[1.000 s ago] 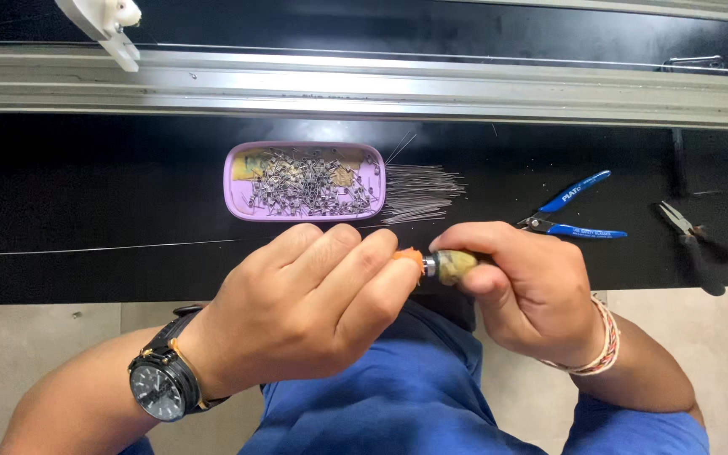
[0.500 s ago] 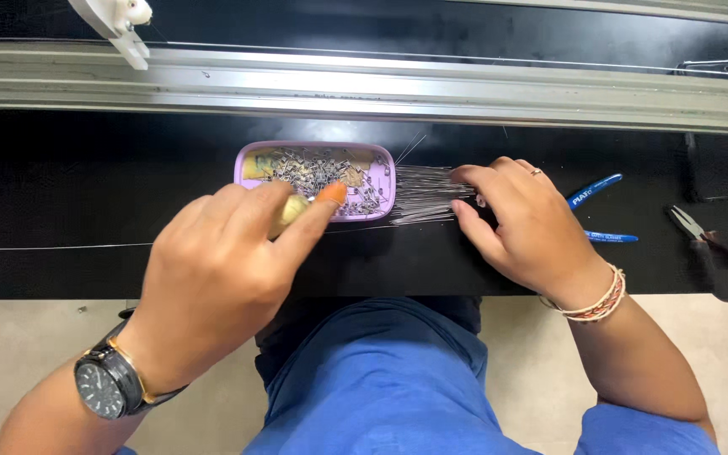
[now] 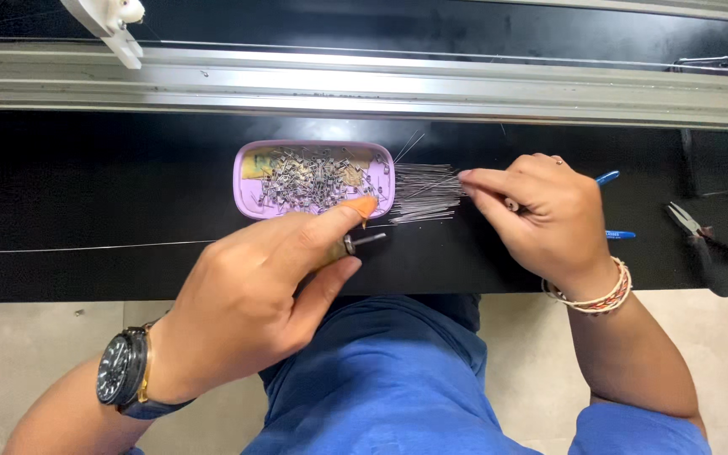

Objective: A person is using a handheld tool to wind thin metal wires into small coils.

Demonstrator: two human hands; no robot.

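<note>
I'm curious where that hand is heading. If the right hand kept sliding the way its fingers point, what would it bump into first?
The right hand points left, its fingertips already at the bundle of thin wires. It would probably meet those first, then the purple tray of small metal pieces.

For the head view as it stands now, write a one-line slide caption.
Left hand grips a small tool beside a purple tray; right hand pinches thin wires.

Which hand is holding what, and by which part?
Left hand holds a small metal-tipped hand tool by its handle, tip exposed. Right hand pinches the near ends of the thin wires beside the purple tray.
</note>
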